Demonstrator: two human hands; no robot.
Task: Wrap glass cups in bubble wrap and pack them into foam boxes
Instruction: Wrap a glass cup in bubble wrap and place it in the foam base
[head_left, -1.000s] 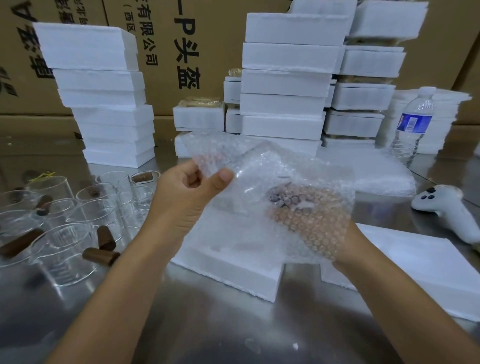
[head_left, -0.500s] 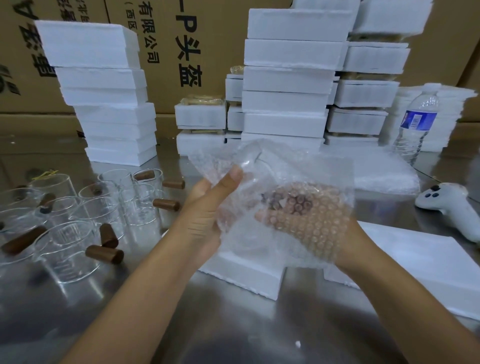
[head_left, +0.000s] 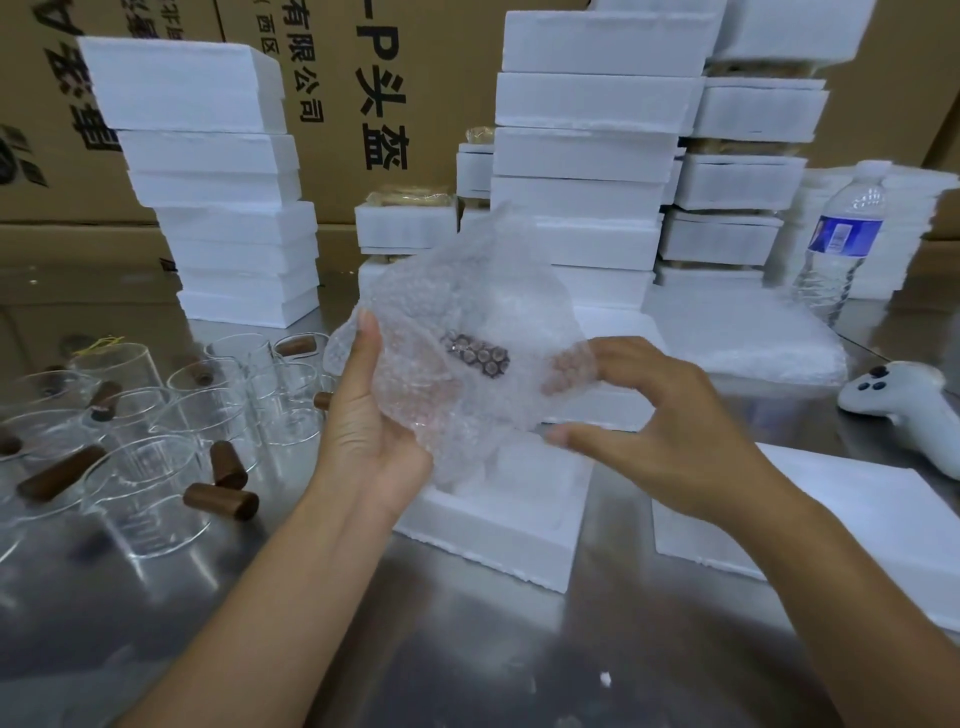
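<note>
Over the steel table I hold a glass cup bundled in bubble wrap (head_left: 467, 312); its brown handle (head_left: 475, 356) shows through the wrap. My left hand (head_left: 363, 421) cradles the bundle from the left and below, thumb up along its side. My right hand (head_left: 670, 421) grips the bundle's right edge, fingertips tucked behind the wrap and thumb below. An open foam box (head_left: 519, 525) lies on the table directly under the bundle. Several bare glass cups with brown handles (head_left: 156, 467) stand and lie at the left.
A flat foam lid (head_left: 857, 519) lies at the right, behind it a pile of bubble wrap sheets (head_left: 743, 338). Also on the right are a water bottle (head_left: 841, 244) and a white controller (head_left: 904, 400). Foam box stacks (head_left: 208, 171) (head_left: 587, 130) stand before cardboard cartons.
My right hand came out from behind the wrap and now grips its right edge. My left hand dropped from the top corner to cradle the bundle. The wrap has closed further round the cup.
</note>
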